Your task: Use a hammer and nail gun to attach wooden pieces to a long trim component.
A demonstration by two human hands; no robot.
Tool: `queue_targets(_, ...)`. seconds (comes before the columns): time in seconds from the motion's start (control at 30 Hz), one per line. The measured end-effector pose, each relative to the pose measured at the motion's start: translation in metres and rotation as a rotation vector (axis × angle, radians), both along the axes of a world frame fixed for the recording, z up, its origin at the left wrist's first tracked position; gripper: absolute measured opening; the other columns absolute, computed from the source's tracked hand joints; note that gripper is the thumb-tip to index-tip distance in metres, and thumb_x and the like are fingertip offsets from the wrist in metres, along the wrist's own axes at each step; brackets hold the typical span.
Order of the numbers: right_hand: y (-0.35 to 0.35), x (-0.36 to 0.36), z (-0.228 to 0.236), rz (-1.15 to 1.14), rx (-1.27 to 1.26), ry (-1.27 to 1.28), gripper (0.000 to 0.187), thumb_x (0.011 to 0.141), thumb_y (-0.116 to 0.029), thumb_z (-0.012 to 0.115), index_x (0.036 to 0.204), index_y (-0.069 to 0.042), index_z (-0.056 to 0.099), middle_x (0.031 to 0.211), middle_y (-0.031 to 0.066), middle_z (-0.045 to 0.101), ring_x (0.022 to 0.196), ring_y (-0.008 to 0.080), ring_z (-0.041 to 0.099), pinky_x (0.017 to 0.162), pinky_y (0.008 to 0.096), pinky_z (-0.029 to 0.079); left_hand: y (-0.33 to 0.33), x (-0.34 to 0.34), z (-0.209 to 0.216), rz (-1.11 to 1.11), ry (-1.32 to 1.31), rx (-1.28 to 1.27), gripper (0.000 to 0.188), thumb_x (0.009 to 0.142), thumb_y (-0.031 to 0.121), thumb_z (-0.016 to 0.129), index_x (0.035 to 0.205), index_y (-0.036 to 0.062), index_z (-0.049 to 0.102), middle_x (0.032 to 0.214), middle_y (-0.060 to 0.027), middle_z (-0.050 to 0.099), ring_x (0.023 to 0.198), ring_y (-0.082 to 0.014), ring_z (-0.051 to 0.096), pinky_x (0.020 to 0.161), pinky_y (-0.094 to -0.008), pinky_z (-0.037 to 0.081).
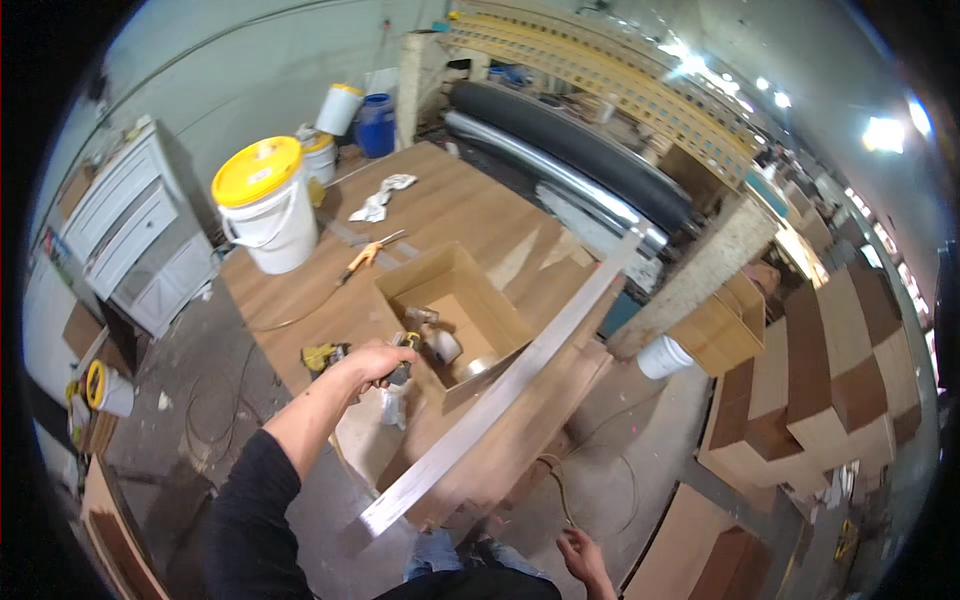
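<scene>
My left hand (381, 364) is closed around a small black and yellow tool (403, 352), whose exact kind I cannot make out. It hovers by the near left wall of an open cardboard box (463, 268) on the table. Inside the box lie a white roll-like item (443, 345) and a few small things. A long pale strip (500, 405) lies aslant along the table's right edge, its near end jutting toward me. Low at the right, my right hand (583, 556) hangs with loosely curled fingers apart and nothing visible in it.
On the wooden table (440, 185) are a white bucket with yellow lid (265, 215), an orange-handled nozzle tool (362, 262), a white rag (381, 198) and a yellow-black tool (322, 357). Big rolls (570, 150) lie behind. Stacked brown panels (800, 400) stand right; hoses cross the floor.
</scene>
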State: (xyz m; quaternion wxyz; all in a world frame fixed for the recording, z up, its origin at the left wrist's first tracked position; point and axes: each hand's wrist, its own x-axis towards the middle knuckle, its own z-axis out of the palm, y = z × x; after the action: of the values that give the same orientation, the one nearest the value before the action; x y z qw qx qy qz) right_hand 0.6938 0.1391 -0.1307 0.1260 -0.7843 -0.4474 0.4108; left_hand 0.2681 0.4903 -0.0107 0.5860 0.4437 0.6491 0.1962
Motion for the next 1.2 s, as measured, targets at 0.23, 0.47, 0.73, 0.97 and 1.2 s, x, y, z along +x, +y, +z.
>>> queue_targets(0.23,-0.212,0.075,-0.137,-0.809,-0.295,0.202,0.039,0.099,-0.037,0.058,0.112,-0.001,0.067,0.087,0.0118,0.071,0.068,0.0224,0.067,0.056,0.0358,0.054,0.081,0.024,-0.011,-0.121,0.721,0.748,0.028,0.087,0.022,0.059,0.11,0.0052,0.064,0.101,-0.0241,0.069,0.098,-0.0421,0.066,0.086,-0.049,0.053)
queue_targets(0.47,-0.231,0.1,-0.145,-0.995,-0.546,0.251,0.037,0.094,-0.04,0.068,0.105,-0.006,0.073,0.065,0.0076,0.066,0.047,0.0206,0.061,0.041,0.0379,0.049,0.012,0.173,0.1,-0.517,0.445,0.784,0.05,0.085,0.034,0.076,0.12,0.0039,0.058,0.11,-0.0203,0.062,0.108,-0.0391,0.062,0.09,-0.0449,0.05)
queue_targets(0.73,0.124,0.289,-0.231,-0.394,0.053,0.024,0.033,0.093,-0.03,0.065,0.103,0.002,0.069,0.085,0.012,0.073,0.076,0.0202,0.069,0.07,0.0341,0.054,0.025,0.263,0.065,-0.619,0.988,0.401,0.083,0.075,0.038,0.083,0.141,0.007,0.043,0.116,-0.0215,0.063,0.11,-0.0416,0.061,0.091,-0.0492,0.051)
queue_targets(0.97,0.565,0.367,-0.198,-0.29,0.724,0.003,0.022,0.094,-0.019,0.062,0.11,-0.006,0.068,0.11,0.0182,0.068,0.101,0.0359,0.066,0.088,0.0425,0.053,0.008,0.245,0.031,-0.468,0.955,0.408,0.076,0.066,0.022,0.085,0.13,0.0019,0.05,0.107,-0.0241,0.065,0.098,-0.0428,0.066,0.084,-0.0481,0.054)
queue_targets(1.2,0.787,0.328,-0.162,-0.075,0.852,-0.021,0.023,0.09,-0.011,0.063,0.113,-0.012,0.066,0.122,0.0151,0.064,0.117,0.0332,0.06,0.1,0.0423,0.048,0.012,0.265,0.039,-0.506,1.195,0.381,0.069,0.071,0.024,0.086,0.128,0.001,0.055,0.104,-0.0209,0.065,0.088,-0.0422,0.065,0.077,-0.0464,0.054)
